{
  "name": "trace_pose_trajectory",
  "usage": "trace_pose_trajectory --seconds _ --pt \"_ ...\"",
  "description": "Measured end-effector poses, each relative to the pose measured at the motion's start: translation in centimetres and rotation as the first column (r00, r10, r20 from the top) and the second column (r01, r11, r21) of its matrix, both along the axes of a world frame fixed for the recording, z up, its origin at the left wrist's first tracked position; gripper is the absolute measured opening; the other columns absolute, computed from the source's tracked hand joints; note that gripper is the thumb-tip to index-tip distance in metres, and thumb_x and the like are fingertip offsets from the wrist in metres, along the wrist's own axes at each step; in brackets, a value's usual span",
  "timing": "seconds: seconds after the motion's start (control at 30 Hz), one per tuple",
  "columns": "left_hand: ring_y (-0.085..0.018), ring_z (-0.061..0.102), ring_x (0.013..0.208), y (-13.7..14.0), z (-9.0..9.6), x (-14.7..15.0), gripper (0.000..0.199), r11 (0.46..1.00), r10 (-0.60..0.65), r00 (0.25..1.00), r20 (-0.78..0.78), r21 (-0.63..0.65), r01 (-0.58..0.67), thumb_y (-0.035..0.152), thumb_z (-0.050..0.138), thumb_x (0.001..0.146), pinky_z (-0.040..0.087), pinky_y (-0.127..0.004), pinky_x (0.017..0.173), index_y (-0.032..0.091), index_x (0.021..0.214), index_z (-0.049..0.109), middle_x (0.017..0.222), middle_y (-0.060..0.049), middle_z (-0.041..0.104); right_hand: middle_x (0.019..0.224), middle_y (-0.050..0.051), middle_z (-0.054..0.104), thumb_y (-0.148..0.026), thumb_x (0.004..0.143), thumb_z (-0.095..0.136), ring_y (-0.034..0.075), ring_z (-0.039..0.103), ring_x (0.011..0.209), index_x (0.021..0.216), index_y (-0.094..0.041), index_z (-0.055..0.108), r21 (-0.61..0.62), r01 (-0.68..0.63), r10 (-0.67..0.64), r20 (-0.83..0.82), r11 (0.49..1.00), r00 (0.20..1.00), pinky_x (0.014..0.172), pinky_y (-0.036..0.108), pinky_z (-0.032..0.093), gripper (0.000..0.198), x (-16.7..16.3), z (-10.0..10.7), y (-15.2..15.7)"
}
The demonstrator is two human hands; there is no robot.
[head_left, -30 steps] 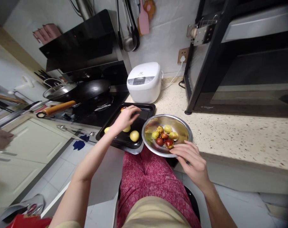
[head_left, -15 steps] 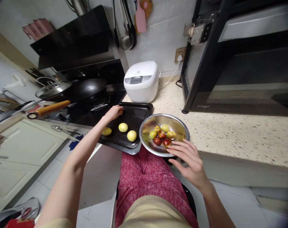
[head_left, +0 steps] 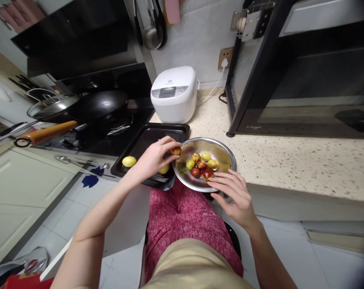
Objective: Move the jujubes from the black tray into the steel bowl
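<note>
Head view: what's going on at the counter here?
A person's left hand pinches a reddish-brown fruit by the left rim of the metal bowl. The right hand is open at the bowl's near right rim. Seven yellow and reddish fruits show in the bowl; at least two yellow ones are on the black tray.

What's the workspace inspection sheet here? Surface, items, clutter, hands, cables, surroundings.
Surface: beige speckled counter.
Items: steel bowl holding seven fruits; dark tray with at least two yellow fruits.
Clutter: rice cooker behind tray.
Left hand: pinching brown fruit near bowl's left rim.
Right hand: open, fingertips over bowl's near rim; contact unclear.
Cables: white cord from wall socket toward rice cooker.
Surroundings: wok left, black appliance right.
</note>
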State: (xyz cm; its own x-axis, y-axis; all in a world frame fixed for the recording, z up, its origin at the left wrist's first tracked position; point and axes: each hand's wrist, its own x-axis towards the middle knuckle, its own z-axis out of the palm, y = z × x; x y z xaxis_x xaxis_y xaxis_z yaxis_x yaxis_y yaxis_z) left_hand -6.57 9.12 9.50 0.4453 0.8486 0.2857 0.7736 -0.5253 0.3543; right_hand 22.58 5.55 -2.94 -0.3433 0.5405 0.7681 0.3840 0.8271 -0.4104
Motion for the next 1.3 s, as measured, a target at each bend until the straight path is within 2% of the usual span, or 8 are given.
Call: trace_pose_trajectory --seconds 0.1,0.23,0.53,0.73,0.9,1.07,1.17,1.3 --pt "-0.025 0.071 0.11 -1.2 -0.8 1.7 0.028 0.996 -0.073 0.995 -0.061 -0.051 0.07 0.03 0.066 0.099 0.057 -0.036 0.096 0.025 0.127 0.067 0.121 -0.007 0.069 0.114 0.002 0.08 -0.021 0.093 0.073 0.024 0.072 0.115 0.121 -0.03 0.072 -0.014 -0.002 0.002 0.004 1.0 1.0 0.113 0.053 0.045 0.029 0.1 0.0 -0.1" --pt "-0.028 0.071 0.112 -1.0 -2.1 2.3 0.03 0.988 -0.122 0.986 -0.11 -0.109 0.11 0.032 0.069 0.097 0.057 -0.038 0.096 0.023 0.126 0.067 0.124 -0.009 0.07 0.113 0.002 0.08 -0.022 0.093 0.073 0.025 0.072 0.115 0.122 -0.03 0.073 -0.019 -0.004 0.004 0.001 1.0 1.0 0.113 0.053 0.045 0.03 0.2 0.0 -0.2" --pt "-0.024 0.072 0.102 -0.6 -1.6 3.0 0.022 0.98 -0.095 0.979 -0.18 -0.191 0.06 0.032 0.071 0.096 0.054 -0.033 0.09 0.021 0.115 0.071 0.112 -0.006 0.073 0.112 0.003 0.08 -0.018 0.094 0.072 0.024 0.071 0.115 0.12 -0.026 0.071 0.017 -0.017 0.017 -0.014 1.0 1.0 0.112 0.053 0.044 0.028 0.1 -0.2 0.0" --pt "-0.026 0.072 0.105 -0.1 -2.2 3.3 0.022 0.986 -0.06 0.978 -0.198 -0.163 0.027 0.02 0.078 0.089 0.054 -0.033 0.092 0.02 0.109 0.071 0.11 -0.006 0.075 0.112 0.002 0.079 -0.017 0.094 0.071 0.023 0.071 0.114 0.119 -0.026 0.071 0.016 -0.017 0.018 -0.022 1.0 1.0 0.112 0.051 0.045 0.027 0.0 -0.1 0.1" --pt "-0.026 0.072 0.097 0.5 -3.0 4.0 0.025 0.99 -0.004 0.975 -0.222 -0.136 -0.027 0.016 0.077 0.088 0.055 -0.034 0.086 0.019 0.111 0.07 0.109 -0.006 0.074 0.111 0.003 0.079 -0.016 0.093 0.072 0.023 0.071 0.114 0.118 -0.025 0.071 0.023 -0.016 0.016 -0.021 1.0 1.0 0.112 0.051 0.044 0.026 0.0 -0.1 0.1" --pt "-0.026 0.072 0.096 0.2 -3.4 4.5 0.024 0.993 0.01 0.982 -0.191 -0.116 -0.033 0.016 0.076 0.088 0.056 -0.034 0.084 0.02 0.111 0.07 0.108 -0.006 0.073 0.11 0.003 0.08 -0.017 0.093 0.072 0.024 0.071 0.113 0.117 -0.024 0.072 0.031 -0.012 0.013 -0.018 0.999 1.0 0.111 0.05 0.044 0.024 0.0 0.0 0.1" --pt "-0.025 0.072 0.099 -0.8 -3.0 4.0 0.022 0.996 0.035 0.993 -0.11 -0.081 -0.044 0.02 0.073 0.093 0.057 -0.034 0.086 0.02 0.114 0.069 0.111 -0.007 0.072 0.109 0.004 0.08 -0.016 0.093 0.072 0.024 0.071 0.112 0.116 -0.025 0.072 0.027 -0.009 0.01 -0.02 1.0 1.0 0.111 0.051 0.045 0.024 0.0 0.0 0.2" --pt "-0.023 0.071 0.107 -3.0 -2.1 2.0 0.021 0.98 0.184 0.978 0.094 0.053 -0.19 0.022 0.064 0.099 0.056 -0.035 0.094 0.022 0.12 0.069 0.119 -0.007 0.071 0.11 0.004 0.08 -0.015 0.093 0.072 0.025 0.071 0.112 0.117 -0.025 0.072 0.035 -0.006 0.007 -0.029 0.999 1.0 0.111 0.052 0.045 0.027 0.0 -0.1 0.2"
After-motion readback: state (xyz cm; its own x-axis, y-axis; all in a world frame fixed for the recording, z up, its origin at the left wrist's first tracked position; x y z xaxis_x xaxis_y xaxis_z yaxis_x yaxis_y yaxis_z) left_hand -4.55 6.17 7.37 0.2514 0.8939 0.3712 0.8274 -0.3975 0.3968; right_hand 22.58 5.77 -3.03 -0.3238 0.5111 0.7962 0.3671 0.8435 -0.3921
